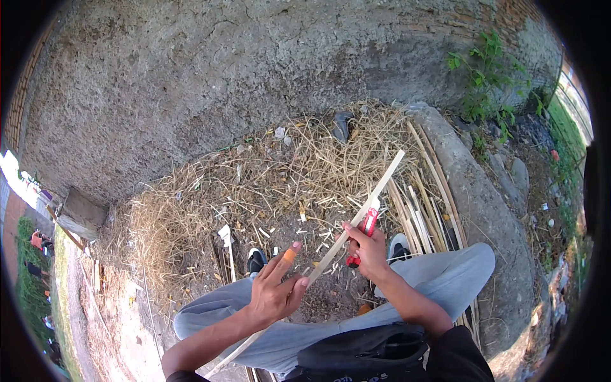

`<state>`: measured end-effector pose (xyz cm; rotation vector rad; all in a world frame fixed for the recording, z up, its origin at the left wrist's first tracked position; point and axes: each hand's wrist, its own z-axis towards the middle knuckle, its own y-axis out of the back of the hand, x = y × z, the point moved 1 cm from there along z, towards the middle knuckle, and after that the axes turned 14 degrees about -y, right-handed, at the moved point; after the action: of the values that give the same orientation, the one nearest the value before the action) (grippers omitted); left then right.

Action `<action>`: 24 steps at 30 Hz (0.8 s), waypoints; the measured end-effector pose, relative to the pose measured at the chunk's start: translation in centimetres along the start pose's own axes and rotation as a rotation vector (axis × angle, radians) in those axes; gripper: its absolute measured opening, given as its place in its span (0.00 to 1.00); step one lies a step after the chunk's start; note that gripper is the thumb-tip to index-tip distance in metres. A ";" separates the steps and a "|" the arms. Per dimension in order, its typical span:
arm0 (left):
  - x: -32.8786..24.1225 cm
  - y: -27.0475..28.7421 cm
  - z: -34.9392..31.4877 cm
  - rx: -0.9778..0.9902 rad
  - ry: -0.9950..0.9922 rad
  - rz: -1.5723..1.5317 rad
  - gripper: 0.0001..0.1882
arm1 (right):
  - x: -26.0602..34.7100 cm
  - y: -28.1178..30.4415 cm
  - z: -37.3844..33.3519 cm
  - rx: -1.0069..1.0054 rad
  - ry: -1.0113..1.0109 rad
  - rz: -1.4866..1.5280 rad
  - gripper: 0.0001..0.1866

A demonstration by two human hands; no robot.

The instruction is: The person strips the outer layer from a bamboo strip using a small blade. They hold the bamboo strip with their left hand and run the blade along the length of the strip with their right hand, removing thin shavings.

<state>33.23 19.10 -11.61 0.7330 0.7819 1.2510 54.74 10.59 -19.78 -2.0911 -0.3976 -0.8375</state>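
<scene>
A long pale bamboo strip (336,247) runs slantwise from the upper right, past both hands, down to the lower left. My left hand (272,294) is around its lower part, thumb against the strip and fingers partly stretched; an orange band (289,255) wraps one finger. Part of the strip is hidden behind this hand. My right hand (371,254) is closed round a red utility knife (369,223), whose pale upper end lies against the strip. The right thumb or forefinger presses along the strip too. Exactly where the blade meets it is too small to tell.
Several long split strips (417,219) lie on the ground at the right, beside a stone ledge (484,223). Dry straw and shavings (305,165) cover the soil before a rough wall (254,70). My bent legs (439,280) flank the work. A dark rag-like object (342,126) lies near the wall.
</scene>
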 end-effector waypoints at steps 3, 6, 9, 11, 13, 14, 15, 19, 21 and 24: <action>1.0 -0.8 -1.5 -0.080 0.140 -0.093 0.06 | -0.3 0.1 0.3 -0.015 0.008 -0.022 0.07; 0.0 -0.5 0.1 -0.043 0.409 -0.206 0.10 | -0.4 0.2 0.3 -0.029 -0.003 -0.009 0.07; 0.4 -2.8 -1.9 -0.206 0.962 -0.937 0.22 | -0.5 0.1 0.2 -0.027 -0.021 -0.004 0.07; 0.6 -3.9 -2.7 -0.232 0.881 -0.920 0.26 | -0.5 -0.1 0.2 -0.032 -0.019 -0.021 0.07; 0.4 -4.4 -2.9 -0.255 0.798 -0.907 0.30 | -0.5 0.5 0.4 -0.029 -0.019 -0.034 0.06; 0.2 -4.6 -3.0 -0.340 0.752 -0.943 0.30 | -0.5 0.6 0.5 -0.023 -0.019 -0.044 0.06; 0.0 -4.4 -2.7 -0.426 0.705 -0.976 0.30 | -0.4 0.5 0.5 -0.023 -0.021 -0.045 0.06; -0.5 -3.1 -1.9 -0.413 0.585 -0.853 0.30 | -0.3 0.4 0.5 -0.036 -0.003 -0.052 0.06; -0.5 -2.8 -1.6 -0.408 0.523 -0.794 0.31 | -0.4 0.3 0.6 -0.035 0.003 -0.060 0.06; -0.4 -2.7 -1.7 -0.409 0.578 -0.767 0.30 | -0.4 0.2 0.6 -0.034 0.012 -0.054 0.06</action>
<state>33.21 18.32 -14.73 -0.2858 1.0882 0.8533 54.80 10.96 -20.47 -2.1142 -0.4375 -0.8935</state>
